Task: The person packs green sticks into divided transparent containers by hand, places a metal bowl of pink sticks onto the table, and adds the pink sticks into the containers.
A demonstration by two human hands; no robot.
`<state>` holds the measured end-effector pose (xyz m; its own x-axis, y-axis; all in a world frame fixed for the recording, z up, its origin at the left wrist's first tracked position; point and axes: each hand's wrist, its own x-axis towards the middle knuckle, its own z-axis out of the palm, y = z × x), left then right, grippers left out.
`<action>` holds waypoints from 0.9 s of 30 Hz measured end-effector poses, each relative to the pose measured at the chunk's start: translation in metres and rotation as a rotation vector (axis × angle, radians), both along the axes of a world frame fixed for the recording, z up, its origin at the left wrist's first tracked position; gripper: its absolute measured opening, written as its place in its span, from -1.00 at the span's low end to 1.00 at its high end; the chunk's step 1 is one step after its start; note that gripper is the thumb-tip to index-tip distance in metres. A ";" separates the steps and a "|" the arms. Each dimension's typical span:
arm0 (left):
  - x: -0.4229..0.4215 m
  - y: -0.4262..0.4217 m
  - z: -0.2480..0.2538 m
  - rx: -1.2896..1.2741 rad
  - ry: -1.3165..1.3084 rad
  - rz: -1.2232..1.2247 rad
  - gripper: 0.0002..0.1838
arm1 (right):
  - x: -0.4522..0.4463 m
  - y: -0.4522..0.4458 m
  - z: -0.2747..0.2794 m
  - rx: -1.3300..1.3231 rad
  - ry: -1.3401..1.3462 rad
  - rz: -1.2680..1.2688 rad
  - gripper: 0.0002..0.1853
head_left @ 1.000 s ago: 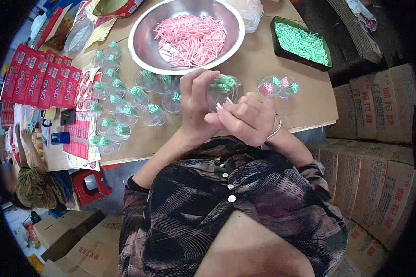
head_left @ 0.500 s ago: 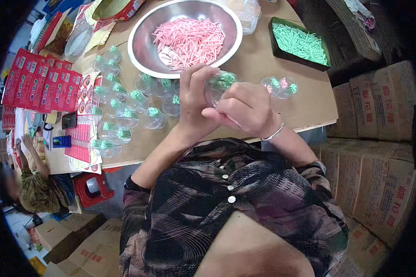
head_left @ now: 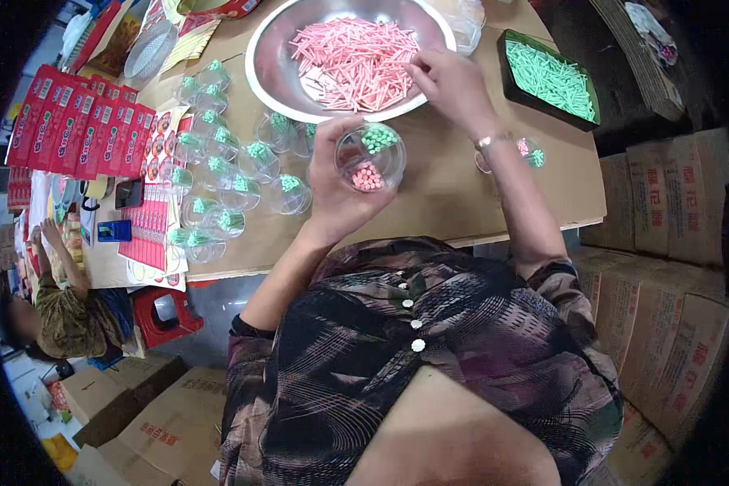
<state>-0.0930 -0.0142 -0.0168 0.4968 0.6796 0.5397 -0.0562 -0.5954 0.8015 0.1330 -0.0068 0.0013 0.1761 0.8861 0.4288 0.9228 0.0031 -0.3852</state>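
My left hand (head_left: pixel 338 174) is wrapped round a clear round plastic cup (head_left: pixel 370 155), its open top facing me. Inside stand a bunch of green sticks (head_left: pixel 378 139) and a bunch of pink sticks (head_left: pixel 366 176), side by side. My right hand (head_left: pixel 454 87) reaches over the right rim of a steel bowl (head_left: pixel 259 77). Its thumb and fingers are bent together at the edge of a heap of loose pink sticks (head_left: pixel 352 61); what lies between the fingertips is too small to make out.
Several clear cups with green sticks (head_left: pixel 258 158) stand left of my left hand. More cups (head_left: pixel 529 152) sit beyond my right forearm. A black tray (head_left: pixel 594 121) of green sticks is at the right. Red packets (head_left: pixel 81 121), a seated person (head_left: pixel 69 320) and stacked cartons (head_left: pixel 656 198) flank the table.
My right hand has left the cup and moved up to the bowl. The cup is now tipped towards me in my left hand, and pink sticks show beside the green ones.
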 end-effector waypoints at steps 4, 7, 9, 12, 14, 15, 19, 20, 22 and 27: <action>-0.004 0.004 0.000 -0.005 0.004 -0.009 -0.20 | 0.010 0.063 -0.039 -0.628 -0.216 0.068 -0.63; -0.008 0.009 -0.006 -0.048 -0.012 0.036 -0.22 | -0.014 0.088 -0.051 -0.718 -0.233 0.198 -0.66; -0.010 0.015 -0.009 -0.048 -0.027 0.047 -0.23 | -0.024 0.099 -0.069 -0.676 -0.165 0.320 -0.72; -0.019 0.026 -0.019 -0.073 0.050 0.078 -0.26 | -0.020 0.103 -0.068 -0.644 -0.092 0.373 -0.79; -0.019 0.028 -0.029 -0.074 0.112 -0.008 -0.26 | -0.009 0.102 -0.065 -0.573 -0.003 0.437 -0.77; -0.019 0.026 -0.034 -0.064 0.149 -0.104 -0.24 | -0.002 0.103 -0.068 -0.503 0.079 0.494 -0.71; -0.001 -0.006 -0.037 -0.199 0.375 -0.429 -0.28 | 0.010 0.092 -0.046 -0.485 0.219 0.383 -0.70; 0.005 -0.009 -0.047 -0.233 0.394 -0.475 -0.29 | 0.013 0.088 -0.043 -0.482 0.318 0.370 -0.71; 0.013 -0.008 -0.071 -0.265 0.429 -0.509 -0.29 | 0.019 0.082 -0.038 -0.470 0.513 0.345 -0.72; 0.016 -0.008 -0.047 -0.141 0.324 -0.383 -0.35 | 0.034 0.074 -0.037 -0.382 0.644 0.378 -0.72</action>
<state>-0.0773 -0.0220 -0.0638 0.8506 0.4713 0.2333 0.0153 -0.4657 0.8848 0.1672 0.0670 -0.0360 -0.0547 0.9985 0.0043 0.4852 0.0304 -0.8739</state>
